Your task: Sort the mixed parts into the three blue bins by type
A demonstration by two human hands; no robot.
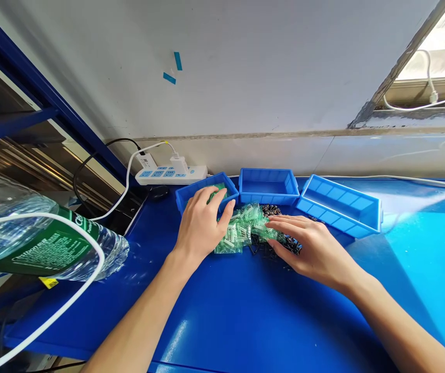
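Note:
My left hand (204, 220) reaches over the left blue bin (191, 194), thumb apart from the bent fingers. Green material, seemingly a small packet (221, 190), shows in the bin beside its fingertips; the palm side is hidden. My right hand (311, 243) is at the right side of a heap of small clear-green plastic packets (235, 235). Its fingers are stretched out over the packets and its thumb is spread below them; no firm grip shows. Small black pieces, like screws or pins (291, 246), lie loose beneath and beside the packets, partly covered by this hand.
A middle blue bin (269, 198) and a tilted right blue bin (339, 207) stand along the wall on the blue table (245, 321). A white power strip (193, 175) sits behind. A large plastic bottle (51, 243) lies at left, crossed by a white cable (100, 256).

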